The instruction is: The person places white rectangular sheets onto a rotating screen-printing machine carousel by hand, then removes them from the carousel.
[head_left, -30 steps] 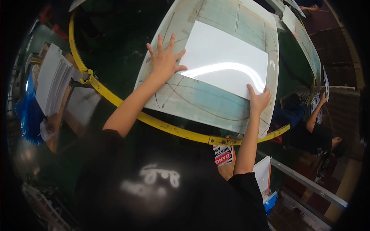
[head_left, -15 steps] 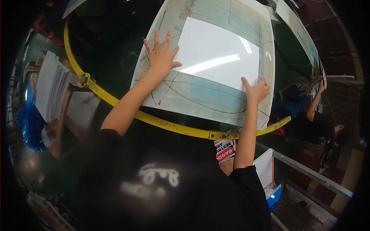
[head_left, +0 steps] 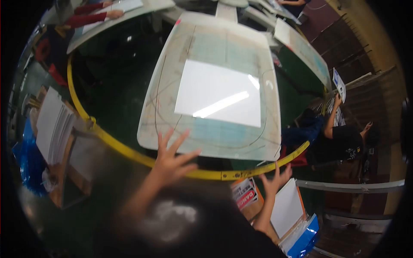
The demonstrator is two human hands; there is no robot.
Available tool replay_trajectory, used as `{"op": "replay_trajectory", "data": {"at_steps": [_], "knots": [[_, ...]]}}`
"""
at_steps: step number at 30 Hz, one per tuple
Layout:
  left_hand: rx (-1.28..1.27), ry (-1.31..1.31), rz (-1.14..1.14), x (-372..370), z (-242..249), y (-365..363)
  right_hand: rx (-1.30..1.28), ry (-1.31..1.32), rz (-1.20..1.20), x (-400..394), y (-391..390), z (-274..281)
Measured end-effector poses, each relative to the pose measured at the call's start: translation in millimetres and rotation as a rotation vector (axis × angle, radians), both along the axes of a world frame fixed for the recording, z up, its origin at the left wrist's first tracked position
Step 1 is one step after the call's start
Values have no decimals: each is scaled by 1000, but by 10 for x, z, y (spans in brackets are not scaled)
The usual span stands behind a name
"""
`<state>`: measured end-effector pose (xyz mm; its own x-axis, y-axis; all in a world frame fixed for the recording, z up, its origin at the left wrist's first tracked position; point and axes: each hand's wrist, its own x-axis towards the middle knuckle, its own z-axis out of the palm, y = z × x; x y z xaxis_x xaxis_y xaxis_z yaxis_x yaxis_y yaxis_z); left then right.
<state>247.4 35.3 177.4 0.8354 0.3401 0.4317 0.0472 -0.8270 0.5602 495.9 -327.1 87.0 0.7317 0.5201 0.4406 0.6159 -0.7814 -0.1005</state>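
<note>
A glossy white sheet [head_left: 219,88] lies flat on a stained, pale printing platen [head_left: 215,137], with light glare across its surface. My left hand [head_left: 172,161] is over the platen's near edge, fingers spread and holding nothing, somewhat blurred. Near the platen's front right corner, my right hand [head_left: 273,178] is raised with its fingers apart, also holding nothing. Both hands are clear of the white sheet. Below my right hand are a stack of white sheets [head_left: 287,208] and a red, black and white danger sign [head_left: 246,193].
A yellow curved rail [head_left: 118,148] runs round in front of the platen. To the left stands a stack of white boards [head_left: 53,124] beside blue plastic [head_left: 32,159]. One person in red sleeves [head_left: 92,17] works at another platen; another person [head_left: 344,137] at right holds a printed sign [head_left: 339,84].
Both hands have let go of the white sheet and drawn back toward me. The view has tilted up, showing more platens and a red-sleeved person at top left.
</note>
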Motion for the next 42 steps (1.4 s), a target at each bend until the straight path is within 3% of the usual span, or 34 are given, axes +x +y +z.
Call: {"op": "replay_trajectory", "data": {"at_steps": [2, 3, 5, 8, 9, 11, 14, 20, 23, 24, 27, 30, 33, 37, 42], "knots": [[-186, 61, -16, -321, -145, -157, 27, 247, -439, -445, -759, -200], [-288, 91, -70, -411, -294, -191, -20, 240, -600, -601, -1200, -420], [-255, 180, -180, -471, -360, -270, 9, 467, -851, -945, -1443, -368], [-142, 166, -419, -268, -117, -200, -228, 683, -777, -1169, -1547, -448], [-130, 153, -492, -194, -8, -148, -232, 605, -759, -1205, -1648, -558], [-86, 56, -431, -91, 228, -56, -234, 435, -730, -1200, -1859, -789], [-7, -35, -340, -49, 409, 66, -149, 493, -674, -1180, -1835, -562], [31, -27, -227, -131, 371, -95, -106, 465, -574, -1151, -2054, -526], [-34, -9, -238, -165, 286, -244, -43, 603, -545, -1042, -2297, -607], [-39, 1, -250, -175, 244, -273, 9, 821, -663, -1004, -2161, -338], [-67, 73, -280, -176, 226, -363, -130, 343, -376, -1100, -1902, -45], [-25, 116, -313, -123, 268, -414, -247, 497, -424, -1048, -1701, 66], [-25, 123, -347, -52, 258, -409, -222, 783, -503, -838, -1987, -312], [12, 97, -374, 101, 271, -444, -270, 762, -455, -827, -2087, -332], [-54, 82, -422, 231, 231, -618, -140, 720, -429, -884, -2118, -157]]}}
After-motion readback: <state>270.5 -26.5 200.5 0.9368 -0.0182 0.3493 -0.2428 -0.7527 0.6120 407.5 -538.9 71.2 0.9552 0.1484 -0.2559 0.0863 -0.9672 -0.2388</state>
